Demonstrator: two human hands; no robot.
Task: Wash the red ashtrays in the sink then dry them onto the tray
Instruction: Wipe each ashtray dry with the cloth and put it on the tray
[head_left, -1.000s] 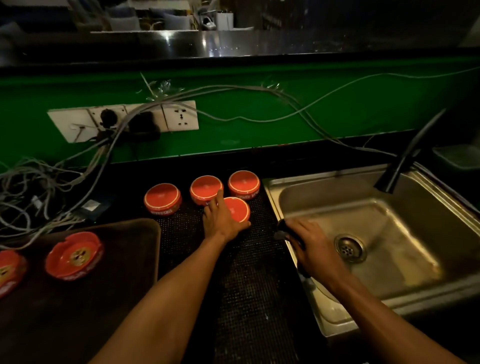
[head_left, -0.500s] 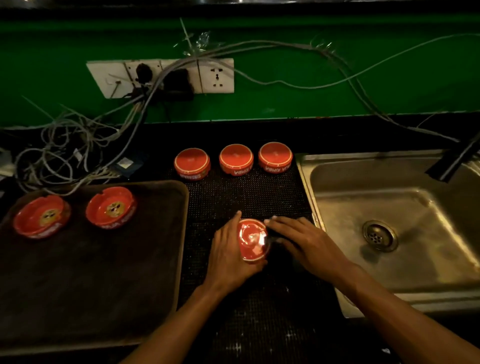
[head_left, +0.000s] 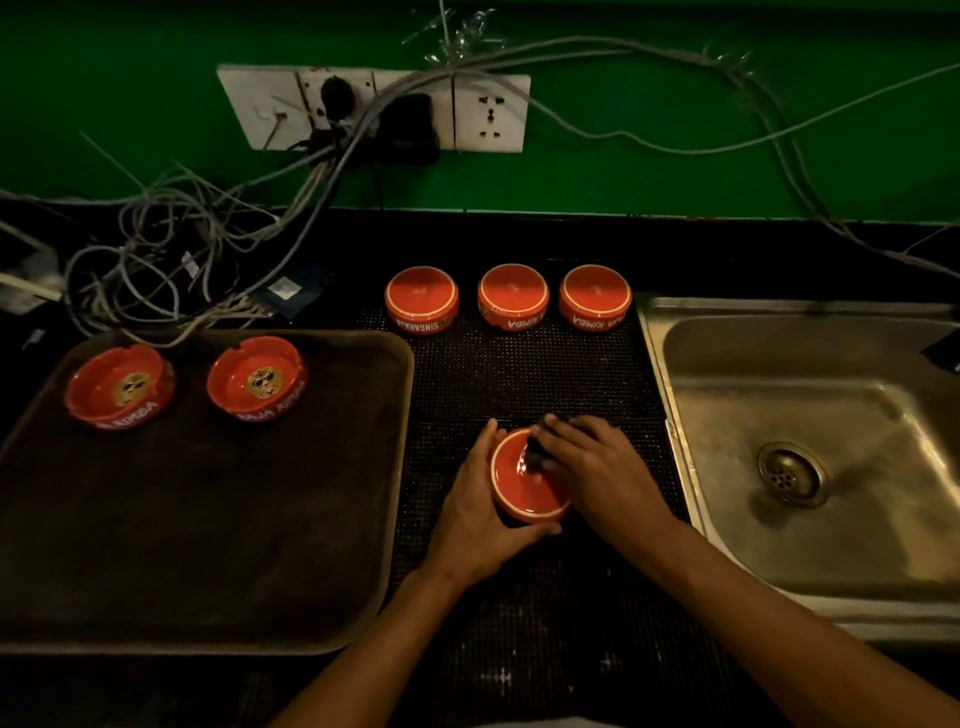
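The scene is dimly and warmly lit, the counter's near edge being lost in deep shadow, while soft glare is thrown off the steel sink (head_left: 810, 415) and the wet base of the held ashtray (head_left: 524, 475), and straight lines are bowed by wide-angle distortion.

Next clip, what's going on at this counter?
A person is drying red ashtrays beside a sink. The left hand grips an upside-down ashtray on the black mat, while the right hand rubs a dark cloth over its base. Three more ashtrays sit upside down in a row at the back of the mat. Two upright ashtrays already stand on the brown tray to the left.
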